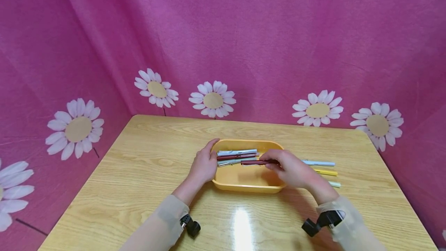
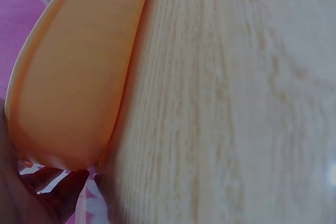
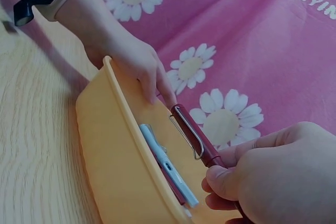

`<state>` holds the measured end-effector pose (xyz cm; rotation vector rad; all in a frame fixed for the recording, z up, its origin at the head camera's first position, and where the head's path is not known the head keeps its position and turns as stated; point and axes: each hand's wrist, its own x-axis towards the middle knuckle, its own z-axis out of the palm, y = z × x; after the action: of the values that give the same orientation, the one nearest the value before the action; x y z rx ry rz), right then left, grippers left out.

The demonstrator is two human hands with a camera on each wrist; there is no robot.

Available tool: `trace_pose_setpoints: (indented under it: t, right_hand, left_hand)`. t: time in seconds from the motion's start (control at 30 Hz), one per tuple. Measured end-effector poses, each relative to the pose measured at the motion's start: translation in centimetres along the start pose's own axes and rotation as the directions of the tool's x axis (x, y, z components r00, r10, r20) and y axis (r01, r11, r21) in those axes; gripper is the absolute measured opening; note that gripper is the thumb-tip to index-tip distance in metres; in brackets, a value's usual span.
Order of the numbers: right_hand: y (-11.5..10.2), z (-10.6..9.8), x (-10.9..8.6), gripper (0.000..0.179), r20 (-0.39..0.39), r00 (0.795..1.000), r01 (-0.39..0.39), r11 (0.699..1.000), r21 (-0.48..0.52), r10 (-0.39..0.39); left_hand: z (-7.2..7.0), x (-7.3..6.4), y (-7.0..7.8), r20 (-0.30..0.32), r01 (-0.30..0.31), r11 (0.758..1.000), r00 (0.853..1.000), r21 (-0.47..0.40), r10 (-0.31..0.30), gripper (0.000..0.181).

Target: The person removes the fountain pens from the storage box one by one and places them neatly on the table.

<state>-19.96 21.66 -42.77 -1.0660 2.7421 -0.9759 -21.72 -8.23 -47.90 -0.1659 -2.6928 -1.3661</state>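
A yellow-orange plastic tray (image 1: 240, 176) stands on the table. My left hand (image 1: 203, 164) grips its left end, with fingers around the rim. Over the tray my right hand (image 1: 289, 167) pinches a dark red pen (image 1: 251, 162) with a wire clip, seen closely as the pen (image 3: 194, 136) in the right wrist view. Inside the tray, toward its back left, lie a light blue pen (image 1: 240, 152), another dark red pen (image 1: 228, 157) and a grey-green pen (image 1: 231, 162). In the left wrist view the tray's wall (image 2: 79, 72) hides the pens.
Right of the tray, partly behind my right hand and forearm, lie a pale blue pen (image 1: 322, 163), a yellow pen (image 1: 326, 172) and a pale green pen (image 1: 335, 184). The wooden table (image 1: 146, 173) meets a pink flowered curtain (image 1: 265, 49) at the back and sides.
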Motion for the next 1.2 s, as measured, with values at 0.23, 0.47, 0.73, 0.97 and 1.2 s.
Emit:
trace_pose_setpoints:
  t: [0.23,0.47,0.73,0.97,1.2]
  right_hand:
    - [0.5,-0.9,-1.3,0.022,-0.013,0.999,-0.031,0.999,0.020,0.031]
    - [0.7,-1.8,-2.4,0.024,-0.044,0.999,-0.025,1.000,0.012,0.026]
    - [0.8,-2.8,-4.0,0.025,-0.065,0.997,-0.032,0.999,0.030,0.034]
    - [0.7,-3.4,-5.2,0.026,-0.103,0.994,-0.029,0.999,0.024,0.031]
    - [1.1,-3.6,-6.2,0.029,-0.123,0.992,-0.018,1.000,0.003,0.018]
  left_hand:
    - [0.0,0.0,0.2,-0.008,-0.008,1.000,1.000,0.000,0.008,0.048]
    - [-0.1,0.0,0.2,-0.010,-0.005,1.000,1.000,0.000,0.005,0.048]
    - [0.0,0.0,0.2,-0.007,0.007,1.000,1.000,-0.001,-0.007,0.048]
    - [0.0,0.0,0.2,-0.005,-0.001,1.000,1.000,0.006,0.001,0.048]
    - [0.0,0.0,0.2,-0.007,0.001,1.000,1.000,0.011,-0.001,0.048]
